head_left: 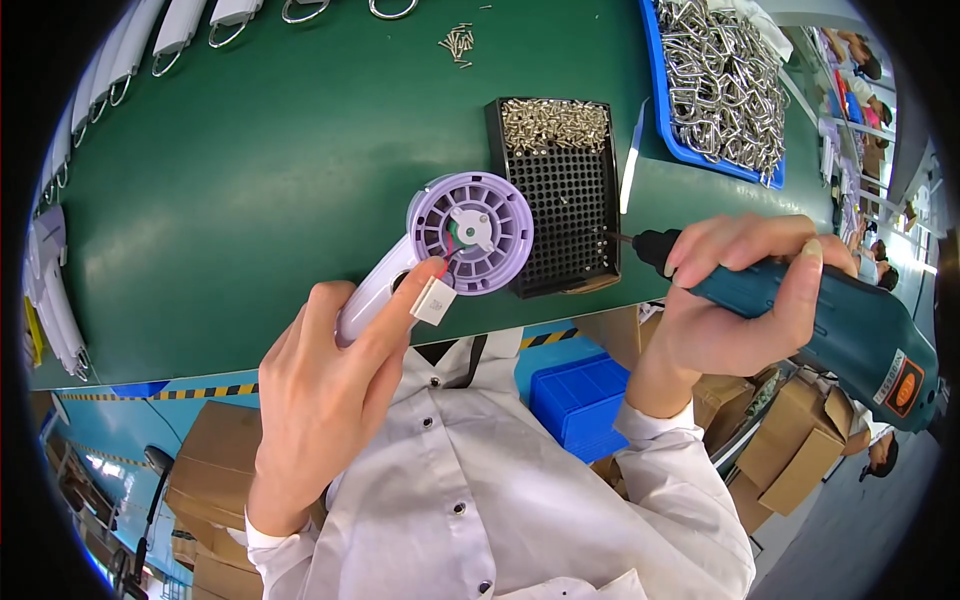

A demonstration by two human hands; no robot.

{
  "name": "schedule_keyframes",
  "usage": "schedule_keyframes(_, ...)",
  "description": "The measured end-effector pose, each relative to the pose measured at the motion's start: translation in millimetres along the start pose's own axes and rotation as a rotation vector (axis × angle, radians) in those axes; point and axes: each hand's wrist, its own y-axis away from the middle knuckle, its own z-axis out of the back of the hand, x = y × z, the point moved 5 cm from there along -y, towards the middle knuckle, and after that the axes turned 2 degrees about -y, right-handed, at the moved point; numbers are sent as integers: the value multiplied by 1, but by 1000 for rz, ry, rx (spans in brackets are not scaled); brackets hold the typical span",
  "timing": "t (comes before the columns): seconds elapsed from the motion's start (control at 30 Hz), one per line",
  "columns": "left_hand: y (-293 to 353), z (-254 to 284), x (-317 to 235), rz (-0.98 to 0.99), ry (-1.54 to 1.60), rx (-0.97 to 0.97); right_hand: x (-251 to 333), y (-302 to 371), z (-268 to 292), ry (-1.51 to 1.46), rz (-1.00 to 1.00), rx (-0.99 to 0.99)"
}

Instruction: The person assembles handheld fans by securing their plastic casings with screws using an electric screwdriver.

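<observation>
My left hand (335, 370) is closed round the white handle of a small handheld fan body (478, 245). Its round lilac head is slotted, with a white motor hub in the middle. Red and dark wires run from the hub to a small white square plate (433, 301) beside my index finger. In my right hand (750, 290) is a teal electric screwdriver (840, 325), held level with its bit pointing left. The bit's tip is over the right edge of a black screw tray (560, 215), whose holes hold a few screws; loose screws (555, 124) heap at its far end.
A blue bin (668, 130) of bent metal rings stands at the far right, a white-bladed strip (632, 165) beside it. Loose screws (458, 44) lie far off on the green table (250, 180). White parts with rings (178, 30) line the far left. Cardboard boxes (215, 470) stand below.
</observation>
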Motion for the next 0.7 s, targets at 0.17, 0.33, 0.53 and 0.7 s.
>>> schedule_keyframes(0.17,1,-1,1,0,-5,-6,-1,1,-1,-3,-14,17)
schedule_keyframes(0.33,1,-1,2,-5,-5,-9,-2,3,-5,-4,-7,41)
schedule_keyframes(0.53,1,-1,2,-4,-2,-5,-1,3,-5,-7,-14,66)
schedule_keyframes(0.7,1,-1,1,4,-11,5,-1,5,-3,-19,-16,80)
